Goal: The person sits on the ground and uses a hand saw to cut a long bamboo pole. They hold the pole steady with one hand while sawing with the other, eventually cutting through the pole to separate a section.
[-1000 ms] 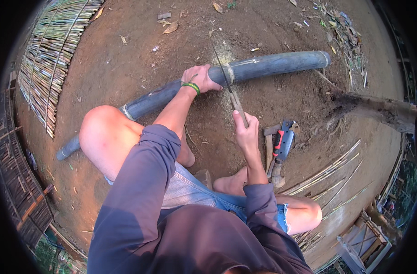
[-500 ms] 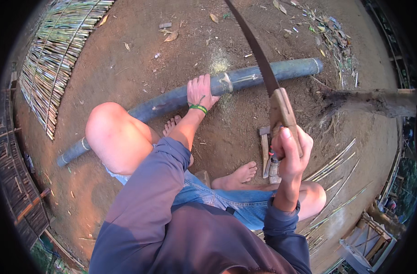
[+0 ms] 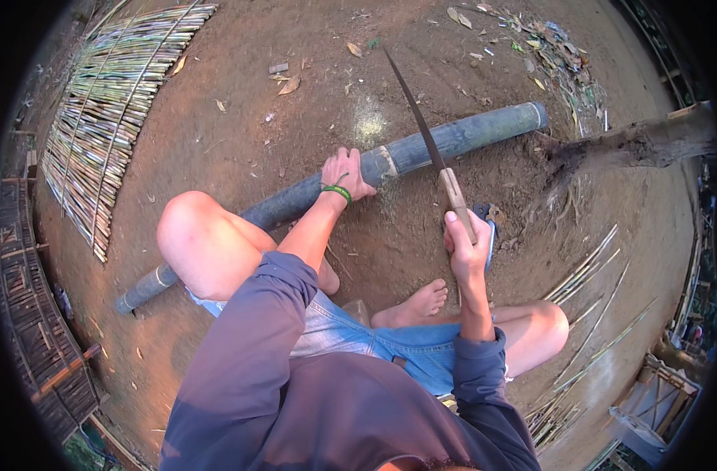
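A thick dark bamboo pole (image 3: 478, 135) lies slantwise on the ground in front of me and passes behind my left knee. My left hand (image 3: 346, 176) is wrapped over the top of it, left of a pale ring (image 3: 387, 160) at a joint. In my closed right hand (image 3: 470, 245) is the wooden handle (image 3: 453, 192) of a hand saw (image 3: 416, 108). Its blade points up and away, crossing the pole in view to the right of the ring. Whether the blade touches the pole I cannot tell. Behind the right hand, something blue-edged (image 3: 492, 239) is partly hidden.
Pale sawdust (image 3: 369, 125) lies beyond the pole. A mat of tied canes (image 3: 115, 118) is at the far left. At the right are a log (image 3: 641, 145) and thin sticks (image 3: 586, 275). My bare foot (image 3: 417, 304) rests near the right hand.
The right hand has lowered the saw and moved it left, its blade now slanting further left. My left hand stays on the pole. The hatchet by my foot is now mostly hidden.
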Available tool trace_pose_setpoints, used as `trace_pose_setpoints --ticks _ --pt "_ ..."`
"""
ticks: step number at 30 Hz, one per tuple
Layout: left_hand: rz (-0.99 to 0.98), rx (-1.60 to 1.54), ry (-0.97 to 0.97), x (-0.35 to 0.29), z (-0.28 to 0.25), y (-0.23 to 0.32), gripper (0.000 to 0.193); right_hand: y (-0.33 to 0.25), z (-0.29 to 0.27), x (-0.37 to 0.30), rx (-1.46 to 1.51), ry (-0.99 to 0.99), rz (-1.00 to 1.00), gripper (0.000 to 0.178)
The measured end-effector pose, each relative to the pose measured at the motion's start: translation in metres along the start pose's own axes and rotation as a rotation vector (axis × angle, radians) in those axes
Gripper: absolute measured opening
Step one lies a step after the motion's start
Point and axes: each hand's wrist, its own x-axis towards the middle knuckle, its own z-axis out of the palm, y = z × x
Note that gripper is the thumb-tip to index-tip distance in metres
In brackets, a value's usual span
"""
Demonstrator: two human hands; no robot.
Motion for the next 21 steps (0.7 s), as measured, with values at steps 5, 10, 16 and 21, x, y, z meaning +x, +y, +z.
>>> trace_pose_setpoints --ticks 5,10,16,21 --pt "0.071 -0.006 0.196 -0.015 0.013 0.007 0.065 0.016 0.008 0.001 -0.032 0.023 -0.041 0.033" --pt "0.059 0.120 0.330 -0.037 0.022 0.021 0.073 0.026 0.028 0.018 -0.245 0.039 -0.143 0.029" --pt "0.023 0.167 0.332 -0.042 0.021 0.031 0.081 0.039 0.032 0.061 -0.487 0.042 -0.440 0.026" --pt "0.062 0.195 0.414 -0.050 0.041 0.031 0.088 0.044 0.031 0.103 -0.841 -0.081 -0.490 0.030"
